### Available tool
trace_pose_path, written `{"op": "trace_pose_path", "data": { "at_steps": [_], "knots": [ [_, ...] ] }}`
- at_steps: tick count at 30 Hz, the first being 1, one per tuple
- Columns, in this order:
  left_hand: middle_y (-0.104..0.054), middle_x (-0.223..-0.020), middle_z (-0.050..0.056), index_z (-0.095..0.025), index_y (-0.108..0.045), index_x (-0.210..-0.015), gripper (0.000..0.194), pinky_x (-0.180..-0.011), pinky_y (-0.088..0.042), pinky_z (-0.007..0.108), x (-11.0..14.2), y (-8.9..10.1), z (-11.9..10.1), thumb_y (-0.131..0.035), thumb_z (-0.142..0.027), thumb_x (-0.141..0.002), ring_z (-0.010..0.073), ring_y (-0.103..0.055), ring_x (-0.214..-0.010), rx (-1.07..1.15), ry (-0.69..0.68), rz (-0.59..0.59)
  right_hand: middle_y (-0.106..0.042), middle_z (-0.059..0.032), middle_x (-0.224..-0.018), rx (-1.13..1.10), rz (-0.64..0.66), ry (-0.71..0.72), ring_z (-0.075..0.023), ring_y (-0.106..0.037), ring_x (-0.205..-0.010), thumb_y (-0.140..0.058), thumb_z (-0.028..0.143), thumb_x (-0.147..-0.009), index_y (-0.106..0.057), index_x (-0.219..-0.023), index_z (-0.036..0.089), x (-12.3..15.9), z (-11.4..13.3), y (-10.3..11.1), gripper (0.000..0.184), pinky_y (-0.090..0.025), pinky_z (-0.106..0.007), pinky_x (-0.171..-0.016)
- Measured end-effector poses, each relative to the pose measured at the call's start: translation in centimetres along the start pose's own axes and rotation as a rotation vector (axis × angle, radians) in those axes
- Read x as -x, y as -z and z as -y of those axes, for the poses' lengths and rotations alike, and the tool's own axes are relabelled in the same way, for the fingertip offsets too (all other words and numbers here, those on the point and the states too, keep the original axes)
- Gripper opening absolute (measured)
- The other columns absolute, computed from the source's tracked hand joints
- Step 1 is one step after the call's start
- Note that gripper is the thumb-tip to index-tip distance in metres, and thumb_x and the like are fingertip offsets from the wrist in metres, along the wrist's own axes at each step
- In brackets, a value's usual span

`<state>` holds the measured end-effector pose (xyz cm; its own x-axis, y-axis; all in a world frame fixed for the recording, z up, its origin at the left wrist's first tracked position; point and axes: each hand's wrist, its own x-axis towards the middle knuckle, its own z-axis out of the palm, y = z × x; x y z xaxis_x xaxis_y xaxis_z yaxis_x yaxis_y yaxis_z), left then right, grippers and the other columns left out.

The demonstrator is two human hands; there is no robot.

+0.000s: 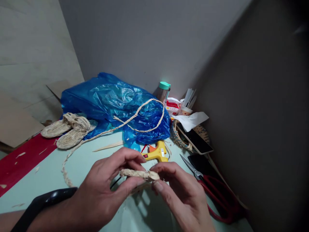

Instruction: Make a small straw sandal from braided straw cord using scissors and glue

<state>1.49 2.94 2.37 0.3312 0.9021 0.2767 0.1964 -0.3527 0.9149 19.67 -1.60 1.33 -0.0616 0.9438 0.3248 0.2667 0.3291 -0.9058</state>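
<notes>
At the centre of the dial, over a pale green table (89, 169), we see one plaited straw piece (138, 174) raised between two hands, lying nearly level; our left hand (103, 188) comes in from eight o'clock with its wrist bent inward, thumb beneath and fingers arched over the back, closed on the left and middle part of the piece; our right hand (182, 193) comes in from four o'clock, thumb and forefinger pinching the right tip, the other fingers curled behind; we count one black band (51, 197) round the left wrist.

Around the hands we count one yellow glue gun (158, 153), just beyond the fingertips at one o'clock; two straw slippers (71, 138), touching each other at ten o'clock; one long braided cord (123, 125), running from ten o'clock up onto one blue plastic bag (108, 96) at eleven; one loose straw strip (108, 146) between ten and eleven; one pair of red-handled scissors (208, 183) between three and four, blades towards two; one phone (198, 140) at two o'clock, leaning across one woven basket (175, 133); one teal-lidded bottle (163, 90) near one o'clock, by the wall (154, 38); one red strip (29, 158) at nine, dotted with scraps we cannot count exactly.
</notes>
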Motion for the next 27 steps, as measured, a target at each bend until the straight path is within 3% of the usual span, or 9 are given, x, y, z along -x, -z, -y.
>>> {"op": "trace_pose_path", "data": {
  "at_steps": [5,11,15,19,23,27],
  "knots": [
    [-0.075,-0.082,-0.007,-0.031,-0.066,-0.096,0.021,-0.07,-0.054,0.015,0.8,-0.7,1.0,-0.066,-0.018,-0.08,0.0112,-0.071,-0.072,-0.153,-0.213,-0.132,-0.07,0.0034,-0.091,0.076,0.008,0.091,-0.0108,-0.066,-0.079,-0.059,0.019,-0.091,-0.062,-0.101,0.028,0.5,-0.6,0.3,0.014,-0.053,-0.02,-0.072],
    [-0.078,-0.086,-0.004,-0.029,-0.063,-0.105,0.029,-0.069,-0.057,0.018,0.8,0.3,0.9,-0.069,-0.017,-0.08,0.0138,-0.074,-0.07,-0.335,-0.247,0.023,-0.068,-0.0008,-0.08,0.093,0.04,0.232,-0.013,-0.064,-0.072,-0.059,0.01,-0.089,-0.065,-0.097,0.021,0.1,-0.5,0.0,0.015,-0.052,-0.024,-0.066],
    [-0.078,-0.083,0.0,-0.027,-0.066,-0.099,0.02,-0.067,-0.058,0.022,1.1,0.4,0.5,-0.071,-0.021,-0.08,0.0175,-0.073,-0.071,-0.354,-0.205,0.02,-0.066,-0.0003,-0.08,0.048,0.074,0.283,-0.0137,-0.063,-0.071,-0.059,0.007,-0.087,-0.066,-0.103,0.025,0.0,-0.5,-0.1,0.025,-0.052,-0.025,-0.065],
    [-0.076,-0.083,0.001,-0.026,-0.065,-0.097,0.016,-0.071,-0.056,0.023,1.4,0.3,0.5,-0.064,-0.015,-0.085,0.017,-0.071,-0.075,-0.313,-0.301,0.043,-0.067,-0.0001,-0.085,-0.026,0.026,0.143,-0.013,-0.064,-0.072,-0.06,0.012,-0.088,-0.064,-0.103,0.027,0.5,-0.8,-0.4,0.021,-0.054,-0.024,-0.068],
    [-0.075,-0.089,0.003,-0.024,-0.061,-0.11,0.032,-0.076,-0.055,0.023,1.3,0.3,0.9,-0.058,-0.004,-0.085,0.0157,-0.069,-0.08,-0.323,-0.446,0.133,-0.067,-0.0013,-0.089,-0.19,-0.021,-0.001,-0.015,-0.065,-0.076,-0.065,0.022,-0.086,-0.061,-0.107,0.027,0.7,-0.8,-0.9,0.022,-0.056,-0.025,-0.068],
    [-0.075,-0.092,0.005,-0.024,-0.064,-0.112,0.036,-0.082,-0.053,0.027,1.3,0.2,1.5,-0.056,-0.002,-0.085,0.0181,-0.069,-0.085,-0.402,-0.449,0.226,-0.066,-0.0017,-0.08,-0.187,-0.008,-0.078,-0.0136,-0.063,-0.066,-0.062,0.029,-0.089,-0.064,-0.095,0.021,0.4,-0.8,-1.0,0.01,-0.053,-0.023,-0.059]
  ]
}}
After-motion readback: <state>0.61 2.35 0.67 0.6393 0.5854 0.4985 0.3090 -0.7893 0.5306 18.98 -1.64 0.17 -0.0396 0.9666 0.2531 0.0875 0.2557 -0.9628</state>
